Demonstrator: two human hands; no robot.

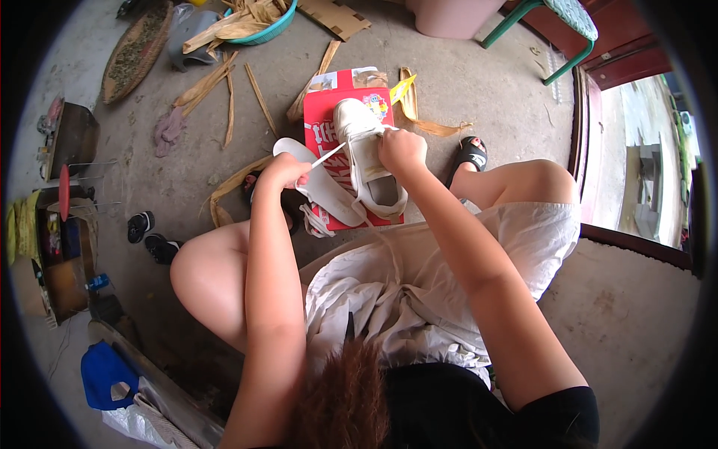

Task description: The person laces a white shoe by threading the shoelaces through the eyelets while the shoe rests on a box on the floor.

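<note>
A white sneaker [354, 119] lies on a red cardboard box [318, 124], its toe pointing away from me. My left hand [285, 170] grips a white shoelace [328, 155], which runs taut up to the sneaker's lacing area. At the right edge of the shoe opening, beside the tongue [367, 160], my right hand [403, 149] is closed on the sneaker; its fingertips are hidden. A pale insole [328, 193] lies left of the shoe, partly behind my left hand. Below it, a bunched white lace [317, 222] hangs at the box's near edge.
Dry corn husks [205, 92] litter the concrete floor around the box. A turquoise basin [269, 33] with husks stands at the back, near a woven tray [137, 53]. Black shoes [140, 225] sit to the left. A green-legged stool [572, 33] is at upper right, near a doorway.
</note>
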